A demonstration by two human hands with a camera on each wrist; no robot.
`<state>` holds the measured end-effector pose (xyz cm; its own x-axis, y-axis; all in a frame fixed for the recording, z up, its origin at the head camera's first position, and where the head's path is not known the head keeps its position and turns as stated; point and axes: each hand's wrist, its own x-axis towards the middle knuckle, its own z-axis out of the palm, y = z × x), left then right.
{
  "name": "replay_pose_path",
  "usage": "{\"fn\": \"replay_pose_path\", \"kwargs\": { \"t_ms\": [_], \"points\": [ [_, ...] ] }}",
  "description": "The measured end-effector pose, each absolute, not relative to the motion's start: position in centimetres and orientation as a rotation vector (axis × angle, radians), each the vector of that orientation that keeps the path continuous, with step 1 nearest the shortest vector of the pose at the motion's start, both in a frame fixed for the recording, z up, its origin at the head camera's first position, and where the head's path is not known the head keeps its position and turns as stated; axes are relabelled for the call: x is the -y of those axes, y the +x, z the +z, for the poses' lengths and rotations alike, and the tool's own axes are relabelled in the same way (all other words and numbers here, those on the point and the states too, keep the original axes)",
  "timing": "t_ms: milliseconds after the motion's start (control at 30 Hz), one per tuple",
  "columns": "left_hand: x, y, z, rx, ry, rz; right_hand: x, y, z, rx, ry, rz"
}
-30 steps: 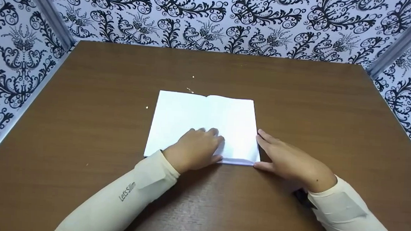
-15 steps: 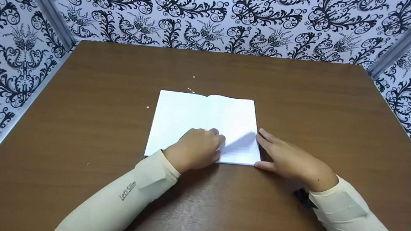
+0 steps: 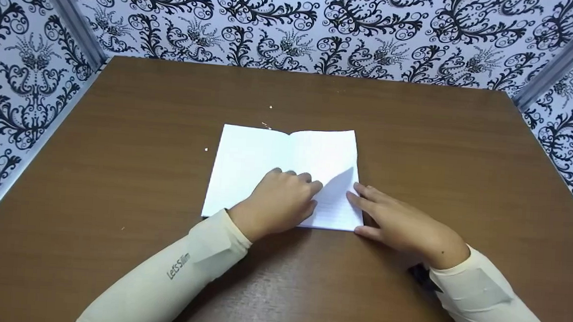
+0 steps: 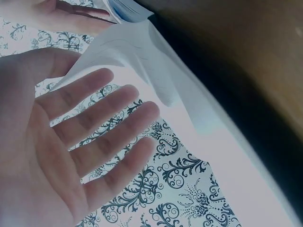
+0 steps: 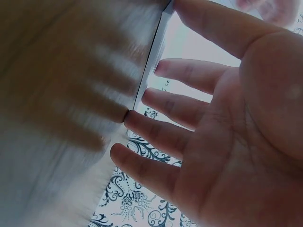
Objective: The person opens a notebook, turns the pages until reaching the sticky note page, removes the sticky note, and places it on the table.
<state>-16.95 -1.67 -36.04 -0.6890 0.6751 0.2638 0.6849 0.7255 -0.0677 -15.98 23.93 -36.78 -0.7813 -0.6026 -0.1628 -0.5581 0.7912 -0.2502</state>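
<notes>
An open notebook (image 3: 246, 163) with white pages lies on the brown table. My left hand (image 3: 284, 200) is over its lower middle and pinches the lower corner of the right-hand page (image 3: 323, 153). That page is lifted and bent, and a lined page shows beneath it. In the left wrist view the paper (image 4: 116, 45) runs between thumb and index finger, while the other fingers (image 4: 120, 156) stretch out. My right hand (image 3: 397, 220) rests at the notebook's right edge with spread fingers, the thumb by the lower right corner. Fingertips (image 5: 149, 97) touch that edge in the right wrist view.
Small pale crumbs (image 3: 206, 149) are scattered on the table (image 3: 117, 170) left of and behind the notebook. Black-and-white patterned walls (image 3: 294, 32) stand at the back and both sides.
The left hand has curled its fingers and moved slightly up, lifting the right-hand page's corner and uncovering the lined page. The right hand's fingers have shifted slightly inward onto the notebook's edge.
</notes>
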Motion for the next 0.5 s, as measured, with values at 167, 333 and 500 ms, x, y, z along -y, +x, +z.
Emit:
{"fn": "replay_pose_path", "kwargs": {
  "t_ms": [167, 333, 500],
  "points": [
    [1.48, -17.06, -35.86, 2.594, -1.035, -0.11, -23.92, -15.93, -36.88, -2.756, -0.926, -0.27],
    [1.34, -17.18, -35.7, 2.54, -0.977, -0.172, -23.94, -15.86, -36.81, -2.763, -0.942, -0.265],
    [1.35, -17.25, -35.51, 2.494, -0.898, -0.237, -23.87, -15.86, -36.77, -2.76, -0.948, -0.267]
  ]
}}
